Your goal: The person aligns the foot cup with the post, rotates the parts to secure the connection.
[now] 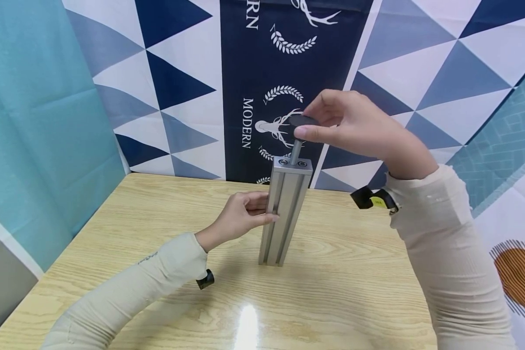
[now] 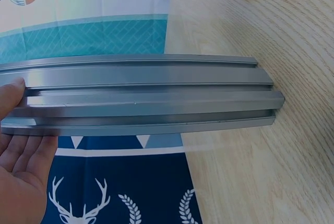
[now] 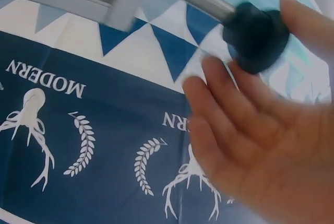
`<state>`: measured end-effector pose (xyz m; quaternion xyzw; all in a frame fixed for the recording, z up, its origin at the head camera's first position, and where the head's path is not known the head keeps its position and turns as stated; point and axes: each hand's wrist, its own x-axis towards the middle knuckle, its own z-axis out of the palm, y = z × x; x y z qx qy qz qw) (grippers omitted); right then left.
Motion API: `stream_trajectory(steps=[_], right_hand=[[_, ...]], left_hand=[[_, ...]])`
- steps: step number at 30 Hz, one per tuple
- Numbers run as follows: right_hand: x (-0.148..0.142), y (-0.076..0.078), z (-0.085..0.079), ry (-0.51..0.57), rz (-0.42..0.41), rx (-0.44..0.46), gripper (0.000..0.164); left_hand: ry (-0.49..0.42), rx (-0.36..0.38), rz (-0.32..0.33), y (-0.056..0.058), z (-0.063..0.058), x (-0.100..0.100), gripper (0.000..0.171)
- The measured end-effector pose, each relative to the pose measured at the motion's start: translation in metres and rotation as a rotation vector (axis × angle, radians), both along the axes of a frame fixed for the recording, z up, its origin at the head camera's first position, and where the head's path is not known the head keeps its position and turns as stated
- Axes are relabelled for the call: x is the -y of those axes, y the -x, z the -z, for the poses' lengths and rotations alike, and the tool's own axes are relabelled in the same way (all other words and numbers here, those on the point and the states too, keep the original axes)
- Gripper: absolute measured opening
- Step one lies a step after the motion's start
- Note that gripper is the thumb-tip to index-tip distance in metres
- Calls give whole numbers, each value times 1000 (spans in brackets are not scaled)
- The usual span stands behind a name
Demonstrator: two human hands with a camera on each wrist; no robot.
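Observation:
A grooved aluminium profile (image 1: 284, 209) stands on end on the wooden table, tilted slightly in the head view. My left hand (image 1: 240, 216) grips it around mid-height, with the thumb across the near face and the fingers behind the side. From the end plate (image 1: 292, 167) on top, which has two bolts, rises a metal rod (image 1: 296, 151) with a black knob-like foot (image 1: 302, 120) at its end. My right hand (image 1: 354, 124) pinches this black foot between thumb and fingers. In the right wrist view the foot (image 3: 255, 36) is a blurred dark disc with a narrower collar.
The light wooden table (image 1: 341, 277) extends around the profile. Behind it hangs a patterned cloth (image 1: 179, 87) with triangles and deer heads, close to the table's back edge. A teal curtain (image 1: 39, 107) hangs at the left. Small black cameras (image 1: 362, 198) are worn at both wrists.

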<state>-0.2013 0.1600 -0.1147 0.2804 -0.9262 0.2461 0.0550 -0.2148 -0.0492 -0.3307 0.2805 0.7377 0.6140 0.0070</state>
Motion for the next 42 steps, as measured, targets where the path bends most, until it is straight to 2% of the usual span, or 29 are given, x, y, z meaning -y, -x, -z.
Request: stream_trajectory(steps=[2, 4, 9, 13, 18, 22, 24, 26, 29, 35, 37, 42], right_hand=[[4, -1, 5, 28, 103, -12, 59], [7, -1, 9, 39, 165, -23, 63], [8, -3, 10, 42, 181, -40, 64], [4, -3, 6, -3, 98, -31, 58], [-5, -5, -3, -133, -93, -16, 49], [-8, -3, -8, -201, -233, 47, 49], [-8, -2, -9, -210, -274, 73, 48], [-8, -1, -9, -199, -282, 73, 47], [-5, -1, -6, -161, -219, 30, 44], [9, -5, 4, -36, 79, -93, 54], [13, -4, 9, 8, 149, -122, 57], [19, -4, 17, 61, 216, -153, 59]], left_hand=[[1, 0, 0, 0, 0, 0, 46], [2, -1, 1, 0, 1, 0, 46], [3, -3, 2, 0, 1, 0, 46], [2, 0, 0, -1, 0, 1, 46], [6, 7, -4, -1, 0, 1, 47], [15, 13, -11, -1, -1, 1, 47], [18, 15, -12, -1, -1, 1, 48], [19, 14, -11, -1, -1, 1, 48], [14, 12, -5, -1, 0, 0, 48], [4, 1, -1, -1, -2, 0, 47], [3, -5, -3, -1, -2, 0, 47], [4, 1, 0, -2, -2, 1, 47]])
